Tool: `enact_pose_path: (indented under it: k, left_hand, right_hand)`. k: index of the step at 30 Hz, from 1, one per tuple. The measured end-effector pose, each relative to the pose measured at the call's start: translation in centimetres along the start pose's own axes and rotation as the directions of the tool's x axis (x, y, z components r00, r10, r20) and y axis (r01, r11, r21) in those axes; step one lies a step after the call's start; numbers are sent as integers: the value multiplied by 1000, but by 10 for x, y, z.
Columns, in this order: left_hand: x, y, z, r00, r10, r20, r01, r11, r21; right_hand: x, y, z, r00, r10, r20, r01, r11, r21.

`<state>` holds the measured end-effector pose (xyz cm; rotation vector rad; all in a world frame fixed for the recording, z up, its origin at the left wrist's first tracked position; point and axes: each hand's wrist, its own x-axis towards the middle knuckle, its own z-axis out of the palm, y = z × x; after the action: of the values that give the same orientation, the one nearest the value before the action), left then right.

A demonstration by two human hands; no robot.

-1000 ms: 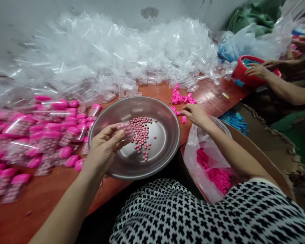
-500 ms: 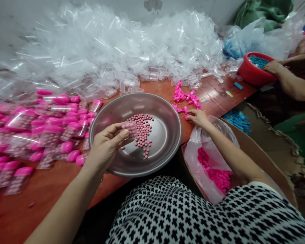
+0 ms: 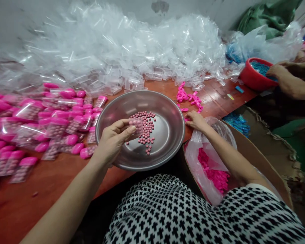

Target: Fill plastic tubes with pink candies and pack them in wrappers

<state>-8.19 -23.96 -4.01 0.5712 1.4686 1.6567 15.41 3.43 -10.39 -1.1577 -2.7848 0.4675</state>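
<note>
My left hand (image 3: 117,138) pinches a small clear plastic container (image 3: 138,128) with round pink candies inside, over the left part of a steel bowl (image 3: 165,156). Loose pink candies (image 3: 147,127) lie on the bowl's bottom. Beyond the bowl's right rim, my right hand (image 3: 196,121) has its fingertips closed on a bright pink plastic cap (image 3: 186,119), partly hidden by the fingers. Several more pink caps (image 3: 184,96) are scattered on the table just past that hand.
Filled containers with pink caps (image 3: 58,123) cover the table's (image 3: 53,179) left. Clear empty containers (image 3: 132,47) are heaped along the wall. A plastic bag of pink caps (image 3: 213,173) stands at my right. Another person's hand (image 3: 277,72) is at a red basin (image 3: 254,76) of blue pieces.
My right hand has drawn slightly nearer the bowl, bringing a pink cap away from the scattered ones. The left hand still holds the container over the bowl. The view has shifted slightly.
</note>
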Motion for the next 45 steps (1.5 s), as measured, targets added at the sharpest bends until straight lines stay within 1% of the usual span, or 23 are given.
enact_pose_path:
  k: [2,4,5,6,7,8,9,11,13,15,19,21,23,25,26,27,29,31,34,36,39,42,45]
  left_hand:
    - [-1,0,1,1000,21,18,-21,1000,-4]
    - [-3,0,2,998,45,52,-46,999,10]
    - [-3,1,2,995,63,73,-65,997,30]
    - [-3,1,3,992,85,92,-91,994,61]
    - [-4,1,3,988,110,111,-121,988,101]
    - [-4,1,3,982,137,128,-155,977,144]
    - [-4,0,3,975,167,146,-193,964,184]
    - [-5,-1,3,958,222,179,-262,935,239]
    - [-7,-2,4,944,262,202,-309,915,259]
    - [-10,-4,3,938,280,204,-329,906,266]
    - [-13,-4,1,925,331,187,-376,875,306]
    - [-13,-2,0,909,394,134,-415,844,339]
    - [-14,4,2,883,460,94,-463,819,340]
    - [-14,12,8,847,519,114,-526,788,320]
    - [-14,15,11,832,539,131,-551,776,306]
    - [-14,18,14,825,550,131,-563,774,290]
    - [-12,19,19,847,524,90,-530,817,228]
    - [-10,15,21,900,430,73,-435,895,100]
    - [-6,8,20,955,274,118,-264,960,-92]
    - [-5,5,18,967,218,129,-197,968,-158]
    - [-5,5,15,969,207,138,-183,969,-168]
    - [-6,4,14,954,271,129,-264,962,-68]
    - [-9,3,13,919,381,99,-391,913,116]
  right_hand:
    - [-2,-3,-8,999,12,-33,-12,1000,3]
    - [-4,-16,-21,986,29,-161,-5,989,148]
    - [-6,-27,-29,973,23,-230,44,958,282]
    - [-8,-42,-37,958,4,-285,123,895,428]
    - [-10,-59,-44,949,-43,-311,220,798,561]
    - [-13,-79,-51,943,-128,-307,304,703,642]
    - [-17,-100,-56,934,-219,-282,356,641,680]
    - [-24,-139,-62,901,-365,-234,415,567,711]
    - [-28,-167,-60,867,-461,-186,442,542,715]
    - [-28,-180,-55,851,-504,-146,449,557,698]
    - [-28,-179,-45,856,-506,-106,431,587,686]
    - [-31,-177,-39,860,-495,-128,455,626,633]
    - [-37,-176,-32,837,-526,-150,514,662,546]
    - [-41,-174,-26,801,-577,-158,569,652,501]
    - [-43,-172,-24,797,-579,-174,577,644,503]
    - [-43,-169,-24,811,-552,-194,564,648,512]
    - [-40,-160,-28,872,-436,-221,480,678,557]
    - [-35,-151,-38,921,-339,-190,378,670,639]
    - [-28,-149,-53,940,-301,-161,314,582,750]
    - [-25,-155,-61,936,-290,-201,333,534,777]
    - [-24,-170,-69,907,-330,-262,407,526,747]
    - [-24,-182,-73,854,-433,-288,510,594,622]
    - [-26,-187,-74,813,-544,-210,564,644,517]
